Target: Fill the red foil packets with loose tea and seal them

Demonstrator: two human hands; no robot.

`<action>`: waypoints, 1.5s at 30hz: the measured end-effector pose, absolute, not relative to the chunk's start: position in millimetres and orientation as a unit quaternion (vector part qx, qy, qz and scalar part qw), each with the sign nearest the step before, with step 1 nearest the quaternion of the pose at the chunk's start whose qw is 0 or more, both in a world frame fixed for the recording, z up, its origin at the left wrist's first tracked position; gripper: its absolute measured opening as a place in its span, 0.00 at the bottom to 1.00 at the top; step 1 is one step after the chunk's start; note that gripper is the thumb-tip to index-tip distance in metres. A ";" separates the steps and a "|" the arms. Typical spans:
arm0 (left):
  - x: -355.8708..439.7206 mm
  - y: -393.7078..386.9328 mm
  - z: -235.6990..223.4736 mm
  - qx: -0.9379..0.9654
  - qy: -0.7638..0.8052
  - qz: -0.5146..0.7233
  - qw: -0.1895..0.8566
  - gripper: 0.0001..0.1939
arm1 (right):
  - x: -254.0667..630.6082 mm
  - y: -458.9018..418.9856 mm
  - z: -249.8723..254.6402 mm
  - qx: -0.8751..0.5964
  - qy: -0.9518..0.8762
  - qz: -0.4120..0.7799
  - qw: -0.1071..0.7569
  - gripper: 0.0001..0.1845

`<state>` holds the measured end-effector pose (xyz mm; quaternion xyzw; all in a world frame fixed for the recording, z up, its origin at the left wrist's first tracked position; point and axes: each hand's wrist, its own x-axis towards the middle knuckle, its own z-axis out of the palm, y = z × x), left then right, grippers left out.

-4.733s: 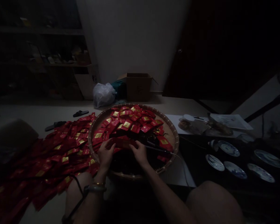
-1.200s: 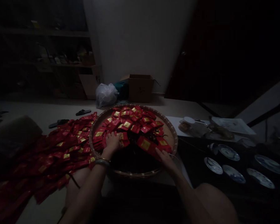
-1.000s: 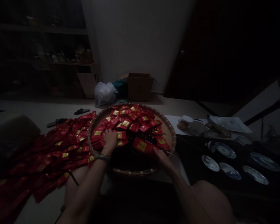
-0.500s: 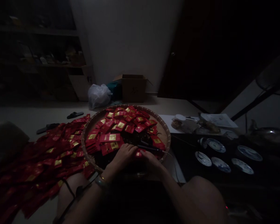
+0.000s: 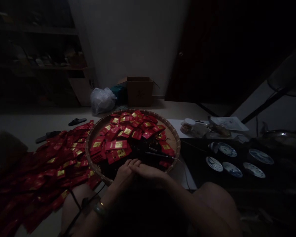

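My left hand (image 5: 125, 171) and my right hand (image 5: 146, 170) meet at the near rim of a round woven bamboo tray (image 5: 174, 133). The right fingers lie pressed over the left ones, and whatever is between the palms is hidden. Many red packets with gold labels fill the tray, one flat packet (image 5: 115, 144) lying just beyond my left hand. Loose dark bits (image 5: 146, 144) cover the tray's middle. A slim dark pen-like tool (image 5: 160, 155) with a thin wire at its right end rests above my right hand.
A heap of red packets (image 5: 64, 161) spreads over the floor at left, near dark slippers (image 5: 77, 121). To the right, a dark table (image 5: 197, 154) bears several blue-and-white dishes (image 5: 227, 149). An open cardboard box (image 5: 139, 92) and a plastic bag (image 5: 103, 100) stand by the wall.
My hands have drawn closer together and slightly towards me, the right now over the left. The red packet seen between them before is out of sight. The view has shifted slightly.
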<state>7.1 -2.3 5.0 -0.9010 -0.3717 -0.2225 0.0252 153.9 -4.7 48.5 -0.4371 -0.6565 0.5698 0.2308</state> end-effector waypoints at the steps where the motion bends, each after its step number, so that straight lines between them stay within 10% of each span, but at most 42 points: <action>1: 3.2 -3.6 4.1 -0.892 -0.395 -0.220 0.016 0.18 | 155.3 -5.9 56.9 -0.440 -0.670 0.566 0.196 0.26; 8: -17.7 -5.3 -1.4 -0.889 -0.425 -0.168 -0.018 0.16 | 157.8 -11.5 94.3 -0.441 -0.782 0.440 0.019 0.23; 22: -34.4 -5.7 36.0 -0.893 -0.397 -0.210 0.008 0.09 | 150.8 -1.3 91.0 -0.358 -0.908 0.219 0.008 0.10; 39: -40.5 -10.6 52.0 -0.927 -0.309 -0.203 -0.064 0.11 | 170.3 13.6 64.1 -0.226 -0.947 0.179 0.141 0.11; 45: -44.0 -5.2 74.5 -0.930 -0.339 -0.143 -0.012 0.06 | 181.1 11.9 63.4 -0.315 -0.846 0.285 0.322 0.11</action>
